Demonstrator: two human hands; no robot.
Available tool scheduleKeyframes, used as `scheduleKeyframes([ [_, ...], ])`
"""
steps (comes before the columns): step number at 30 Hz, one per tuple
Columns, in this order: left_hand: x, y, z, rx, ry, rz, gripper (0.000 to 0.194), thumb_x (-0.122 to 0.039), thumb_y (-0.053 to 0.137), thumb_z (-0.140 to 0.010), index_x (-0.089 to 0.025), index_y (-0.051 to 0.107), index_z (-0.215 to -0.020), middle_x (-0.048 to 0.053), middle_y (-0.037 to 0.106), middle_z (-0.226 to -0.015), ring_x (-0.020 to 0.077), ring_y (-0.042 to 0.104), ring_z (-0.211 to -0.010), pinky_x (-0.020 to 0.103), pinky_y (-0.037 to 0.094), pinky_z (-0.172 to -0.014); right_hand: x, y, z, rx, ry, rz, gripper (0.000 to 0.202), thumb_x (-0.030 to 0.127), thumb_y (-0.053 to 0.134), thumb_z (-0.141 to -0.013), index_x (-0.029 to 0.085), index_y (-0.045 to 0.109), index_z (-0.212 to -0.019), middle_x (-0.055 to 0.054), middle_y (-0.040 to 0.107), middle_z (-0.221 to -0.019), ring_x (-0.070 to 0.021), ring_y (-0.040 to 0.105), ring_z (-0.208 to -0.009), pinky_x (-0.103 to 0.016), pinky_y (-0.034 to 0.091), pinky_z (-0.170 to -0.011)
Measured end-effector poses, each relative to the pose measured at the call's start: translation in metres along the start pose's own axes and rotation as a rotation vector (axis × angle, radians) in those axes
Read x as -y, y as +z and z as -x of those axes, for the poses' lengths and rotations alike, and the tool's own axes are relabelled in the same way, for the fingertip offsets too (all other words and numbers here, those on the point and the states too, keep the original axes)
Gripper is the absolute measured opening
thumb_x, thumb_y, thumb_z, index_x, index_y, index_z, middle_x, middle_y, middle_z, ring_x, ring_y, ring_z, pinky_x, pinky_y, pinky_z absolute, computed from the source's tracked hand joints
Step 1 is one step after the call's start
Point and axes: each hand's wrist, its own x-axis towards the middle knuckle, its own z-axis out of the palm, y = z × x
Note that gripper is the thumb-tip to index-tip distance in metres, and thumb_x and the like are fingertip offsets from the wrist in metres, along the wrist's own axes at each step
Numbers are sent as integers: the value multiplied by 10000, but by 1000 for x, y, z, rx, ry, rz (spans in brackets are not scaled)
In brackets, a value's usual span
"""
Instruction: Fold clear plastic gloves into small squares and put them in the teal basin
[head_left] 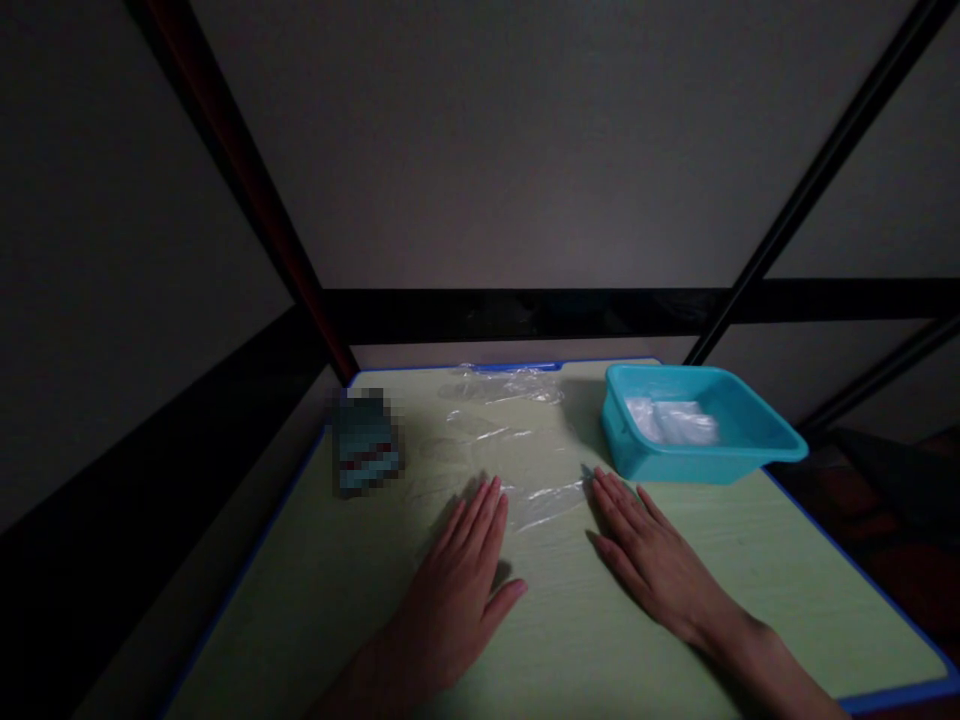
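A clear, thin plastic sheet or bag (525, 450) lies spread on the pale green table (562, 640). My left hand (465, 580) rests palm down with fingers stretched out, its fingertips at the plastic's near edge. To the right, my right hand (645, 545) lies flat with its fingers extended, fingertips by the plastic's right end and close to the turquoise basin. Another crumpled piece of clear plastic (517, 385) lies behind, near the table's far edge. Neither hand holds anything.
The turquoise basin (675, 465) at the right holds folded clear plastic (679, 423). A blurred dark teal object (367, 440) stands at the far left of the table. Pale wall panels with dark strips rise behind the blue-edged table.
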Motion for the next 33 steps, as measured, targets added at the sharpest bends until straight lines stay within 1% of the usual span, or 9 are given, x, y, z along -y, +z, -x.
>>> scheduleKeyframes([
  [3, 4, -1, 13, 34, -23, 10, 668, -400, 425, -828, -144, 113, -1361, 113, 144, -1421, 238, 157, -1288, 398, 272, -1018, 1, -1, 1, 31, -23, 11, 563, 364, 291, -900, 164, 65, -1374, -92, 190, -1404, -201, 171, -1280, -434, 232, -1020],
  [7, 8, 5, 26, 48, -21, 32, 688, -419, 448, -814, -177, 109, -1362, 118, 175, -1412, 252, 197, -1275, 418, 303, -992, 1, 2, 3, 29, -37, 16, 576, 376, 299, -898, 155, 60, -1373, -96, 203, -1399, -205, 198, -1273, -437, 240, -1017],
  [11, 7, 4, 31, 77, -17, 53, 700, -428, 470, -799, -204, 117, -1361, 104, 168, -1415, 253, 202, -1274, 419, 305, -988, 4, 3, 7, 5, -34, 8, 575, 375, 309, -894, 161, 70, -1371, -96, 215, -1396, -208, 205, -1269, -443, 244, -1014],
  [16, 6, 3, 37, 125, -6, 27, 752, -432, 492, -781, -194, 84, -1366, 105, 158, -1414, 252, 194, -1277, 413, 302, -992, 14, 0, 17, 1, -19, 10, 585, 368, 324, -887, 165, 70, -1373, -98, 219, -1393, -221, 212, -1266, -455, 250, -1010],
  [21, 3, 4, 44, 122, 40, -6, 792, -524, 466, -763, -171, 94, -1367, 121, 171, -1408, 272, 202, -1272, 411, 315, -986, 19, -6, 28, 58, -11, 26, 614, 375, 326, -885, 163, 22, -1375, -101, 186, -1400, -222, 196, -1271, -466, 244, -1011],
  [24, -3, -4, 38, 90, 36, -10, 751, -513, 441, -785, -161, 117, -1364, 113, 172, -1411, 262, 198, -1275, 396, 314, -992, 23, -9, 23, 44, 25, 17, 625, 378, 321, -885, 166, -6, -1374, -99, 167, -1406, -221, 173, -1277, -469, 239, -1013],
  [27, -9, -8, 23, 58, 14, -23, 684, -467, 425, -812, -141, 164, -1353, 110, 182, -1412, 241, 194, -1279, 376, 302, -1005, 37, -12, 8, 18, 19, -15, 618, 366, 318, -887, 166, -2, -1376, -99, 150, -1410, -223, 153, -1282, -470, 227, -1019],
  [29, -9, -5, 13, 38, 13, -37, 663, -461, 425, -814, -124, 204, -1340, 118, 200, -1407, 240, 194, -1279, 380, 288, -1014, 52, -13, -5, 28, -52, -56, 601, 346, 320, -889, 152, 27, -1377, -100, 137, -1412, -220, 135, -1285, -455, 214, -1030],
  [33, -1, 11, 4, 17, 51, -66, 675, -520, 388, -808, -106, 250, -1323, 137, 232, -1396, 254, 189, -1279, 405, 265, -1023, 77, -10, -23, 63, -200, -126, 587, 344, 316, -895, 95, 77, -1371, -128, 129, -1407, -214, 115, -1289, -432, 197, -1043],
])
